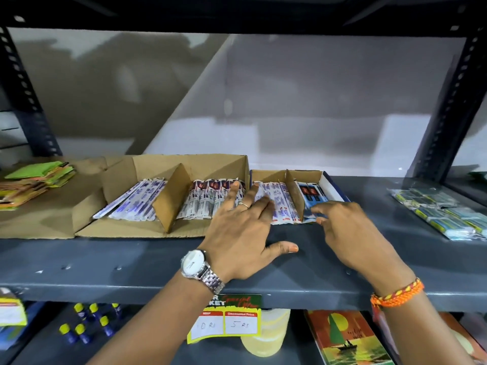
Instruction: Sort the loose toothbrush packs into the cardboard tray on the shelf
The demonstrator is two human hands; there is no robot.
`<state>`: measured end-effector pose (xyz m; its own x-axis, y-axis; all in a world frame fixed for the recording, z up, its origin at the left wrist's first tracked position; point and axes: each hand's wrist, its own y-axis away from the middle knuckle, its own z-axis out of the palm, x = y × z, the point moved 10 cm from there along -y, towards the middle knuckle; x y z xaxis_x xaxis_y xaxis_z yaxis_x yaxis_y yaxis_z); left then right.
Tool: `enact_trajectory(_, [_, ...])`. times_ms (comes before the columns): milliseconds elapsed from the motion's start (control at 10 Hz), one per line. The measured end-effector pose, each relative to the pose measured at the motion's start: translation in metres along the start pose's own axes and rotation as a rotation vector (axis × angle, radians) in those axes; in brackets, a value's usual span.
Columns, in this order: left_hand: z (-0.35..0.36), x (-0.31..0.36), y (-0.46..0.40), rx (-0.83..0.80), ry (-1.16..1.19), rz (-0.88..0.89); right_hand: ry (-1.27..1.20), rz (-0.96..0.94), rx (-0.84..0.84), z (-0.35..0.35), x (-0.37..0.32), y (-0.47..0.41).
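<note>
A large cardboard tray (131,230) with a divider sits on the grey shelf (105,262). It holds white-and-purple toothbrush packs (131,204) on the left and red-topped packs (203,201) on the right. A smaller cardboard tray (274,175) beside it holds white packs (282,204) and blue packs (312,193). My left hand (239,230) lies flat, fingers spread, across the gap between the two trays, touching packs in both. My right hand (350,233) pinches the near end of a blue pack (309,213) in the small tray's right compartment.
Green and orange pads (37,183) are stacked at the far left. Wrapped small packets (442,209) lie at the far right. Dark rack uprights stand at both ends. Below the shelf edge hang price labels (226,322), with glue bottles (87,325) and a notebook (345,338).
</note>
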<state>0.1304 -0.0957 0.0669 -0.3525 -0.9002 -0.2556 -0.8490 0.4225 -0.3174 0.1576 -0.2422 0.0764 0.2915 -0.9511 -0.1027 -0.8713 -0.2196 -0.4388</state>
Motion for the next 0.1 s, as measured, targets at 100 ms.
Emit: enact_trajectory(100, [-0.0306,-0.0131,0.0078,0.191,0.087,-0.064,-0.176,0.046,0.206,-0.035,0.0065,0.0029])
